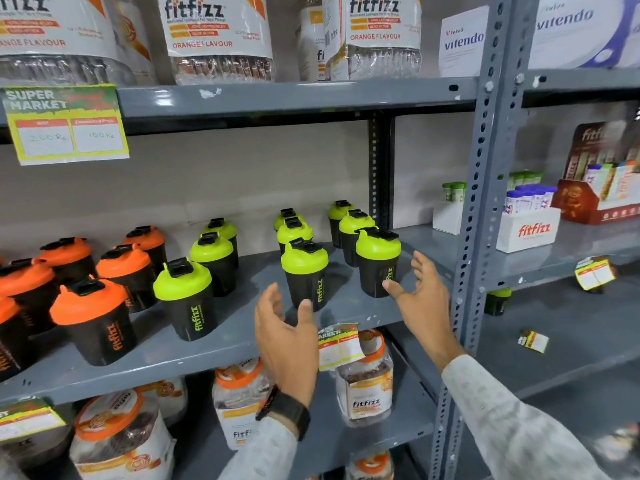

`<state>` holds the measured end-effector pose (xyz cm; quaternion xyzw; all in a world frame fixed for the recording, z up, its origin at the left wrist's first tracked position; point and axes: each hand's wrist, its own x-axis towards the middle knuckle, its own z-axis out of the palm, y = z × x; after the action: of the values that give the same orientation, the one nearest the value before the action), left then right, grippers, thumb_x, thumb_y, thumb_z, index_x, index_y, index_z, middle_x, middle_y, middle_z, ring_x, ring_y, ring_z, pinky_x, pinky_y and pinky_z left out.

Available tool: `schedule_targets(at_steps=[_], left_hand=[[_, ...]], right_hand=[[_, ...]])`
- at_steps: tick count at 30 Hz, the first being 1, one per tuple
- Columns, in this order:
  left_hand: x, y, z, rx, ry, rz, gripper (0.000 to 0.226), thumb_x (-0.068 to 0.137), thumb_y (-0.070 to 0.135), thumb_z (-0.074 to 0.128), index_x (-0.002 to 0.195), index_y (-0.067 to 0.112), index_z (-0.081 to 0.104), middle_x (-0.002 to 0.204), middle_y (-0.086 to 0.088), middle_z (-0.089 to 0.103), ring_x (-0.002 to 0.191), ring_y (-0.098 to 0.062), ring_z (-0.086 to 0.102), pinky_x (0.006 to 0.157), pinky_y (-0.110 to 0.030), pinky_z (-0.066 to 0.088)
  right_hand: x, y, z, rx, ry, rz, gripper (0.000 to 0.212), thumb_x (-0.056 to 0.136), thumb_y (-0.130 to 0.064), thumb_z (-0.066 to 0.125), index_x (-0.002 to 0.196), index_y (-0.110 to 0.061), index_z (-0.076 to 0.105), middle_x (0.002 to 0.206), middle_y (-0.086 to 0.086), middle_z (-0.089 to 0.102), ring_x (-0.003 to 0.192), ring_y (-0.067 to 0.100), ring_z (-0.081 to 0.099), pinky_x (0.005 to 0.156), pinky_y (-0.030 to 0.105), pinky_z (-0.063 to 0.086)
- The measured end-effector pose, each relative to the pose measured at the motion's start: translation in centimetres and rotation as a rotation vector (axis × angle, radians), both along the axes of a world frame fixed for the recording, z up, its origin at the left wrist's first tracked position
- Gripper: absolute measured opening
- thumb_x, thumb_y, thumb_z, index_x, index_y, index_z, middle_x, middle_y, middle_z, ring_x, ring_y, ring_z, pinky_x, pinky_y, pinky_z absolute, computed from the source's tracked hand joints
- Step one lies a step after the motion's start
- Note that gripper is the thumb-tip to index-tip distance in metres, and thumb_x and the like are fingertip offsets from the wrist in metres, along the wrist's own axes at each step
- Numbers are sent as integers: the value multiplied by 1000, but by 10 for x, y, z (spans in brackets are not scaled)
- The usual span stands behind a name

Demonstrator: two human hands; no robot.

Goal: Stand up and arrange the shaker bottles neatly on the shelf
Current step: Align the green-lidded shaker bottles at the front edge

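Every shaker bottle [304, 271] on the grey shelf [228, 344] at mid-frame stands upright in rows, so likely only straightening remains; both hands [287, 341] [420, 299] hover released, grasping nothing.

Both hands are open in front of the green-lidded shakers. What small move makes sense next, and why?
Probably close the left hand and right hand on the two front green shakers to square them up. Both stand upright already, each hand is empty and open beside one, and their rows run slightly askew.
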<state>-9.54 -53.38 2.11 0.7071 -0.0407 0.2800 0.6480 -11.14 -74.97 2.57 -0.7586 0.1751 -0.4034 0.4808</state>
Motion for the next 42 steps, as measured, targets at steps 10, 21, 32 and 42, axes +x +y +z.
schedule_targets(at_steps=[10,21,32,42], left_hand=[[31,-83,19,8,82,291,111,61,23,98,151,7,35,145,-23,47,139,-38,37,113,-45,30],[42,-76,10,95,71,287,91,65,24,96,142,17,46,127,-12,58,118,-36,58,96,-47,48],[47,-52,5,143,36,116,86,68,25,93,141,30,47,127,0,63,116,-24,62,100,-51,51],[29,-46,9,174,96,62,119,67,37,94,158,30,18,157,-5,39,144,-24,40,115,-46,39]], right_hand=[[28,-15,8,-17,36,92,115,67,-35,96,160,-14,33,155,13,51,145,31,47,116,47,41],[32,-16,12,-25,39,76,73,64,-33,96,124,-17,58,116,6,72,107,31,66,85,35,49],[17,-5,13,-36,7,17,74,68,-31,96,125,-14,52,119,8,63,107,29,62,82,30,40],[9,-4,10,-72,37,58,113,70,-41,93,159,-14,29,150,12,51,139,32,50,110,46,44]])
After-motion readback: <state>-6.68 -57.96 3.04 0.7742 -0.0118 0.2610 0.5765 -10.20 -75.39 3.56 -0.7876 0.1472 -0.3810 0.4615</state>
